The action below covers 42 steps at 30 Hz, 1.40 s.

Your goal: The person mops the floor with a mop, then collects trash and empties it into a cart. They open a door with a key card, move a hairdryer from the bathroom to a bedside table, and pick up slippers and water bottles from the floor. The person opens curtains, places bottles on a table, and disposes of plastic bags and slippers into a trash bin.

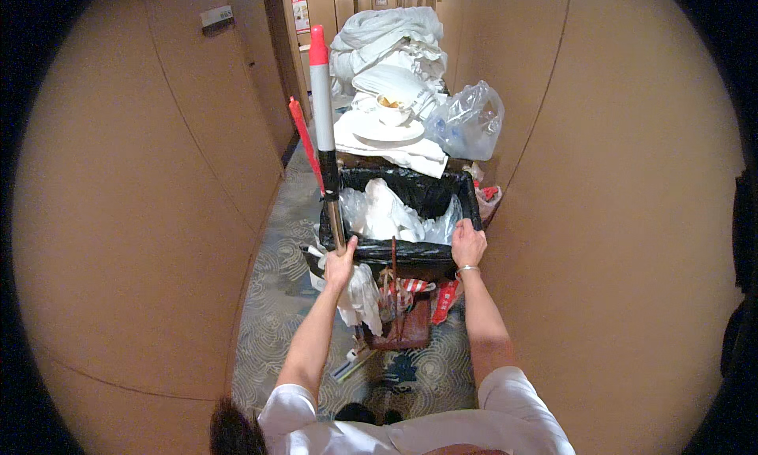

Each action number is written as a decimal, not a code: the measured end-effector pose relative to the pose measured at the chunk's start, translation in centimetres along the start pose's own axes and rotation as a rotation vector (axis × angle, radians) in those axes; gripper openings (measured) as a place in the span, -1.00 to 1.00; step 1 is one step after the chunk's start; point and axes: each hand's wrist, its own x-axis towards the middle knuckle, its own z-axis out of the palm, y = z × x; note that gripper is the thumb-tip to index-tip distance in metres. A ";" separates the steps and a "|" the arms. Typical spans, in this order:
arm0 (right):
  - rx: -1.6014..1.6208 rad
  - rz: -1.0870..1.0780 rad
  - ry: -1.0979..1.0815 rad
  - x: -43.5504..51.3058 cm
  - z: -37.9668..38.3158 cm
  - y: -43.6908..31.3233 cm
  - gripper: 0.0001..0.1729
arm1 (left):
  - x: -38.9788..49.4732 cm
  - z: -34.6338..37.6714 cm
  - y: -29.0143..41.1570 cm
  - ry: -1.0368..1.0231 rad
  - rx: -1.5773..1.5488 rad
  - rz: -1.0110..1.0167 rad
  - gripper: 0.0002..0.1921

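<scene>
My left hand (340, 266) grips the lower metal part of a long pole (323, 111) with a red tip, at the near left corner of a cart. My right hand (469, 244) is closed on the near right rim of a bin lined with a black plastic bag (408, 252). Crumpled white material (385, 212) and clear plastic lie inside the bin. Beyond it, a white plate (388, 127) bearing a white cup (392, 111) rests on white cloths, with a large heap of white linen (388, 40) behind. A clear plastic bag (471, 120) sits at the right.
Walls stand close on both sides of this corridor, with a door (254, 58) at the left. Patterned carpet (266, 313) runs beneath the cart. A flat mop head (352, 363) and a dark red dustpan (408, 330) are low at the near end; a red-handled tool (305, 138) leans left.
</scene>
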 end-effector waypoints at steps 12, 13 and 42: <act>0.069 0.024 0.032 0.4 0.2 0.3 -0.87 | -0.2 -0.9 0.8 -0.075 0.092 -0.064 -0.09; 0.040 0.047 -0.002 0.6 0.2 0.3 -0.88 | -0.3 -1.3 0.7 -0.047 0.057 -0.021 -0.16; 2.111 -0.723 -0.837 -9.4 -7.6 -41.2 -0.74 | -6.1 -42.6 -28.8 0.673 -0.355 -0.101 -0.78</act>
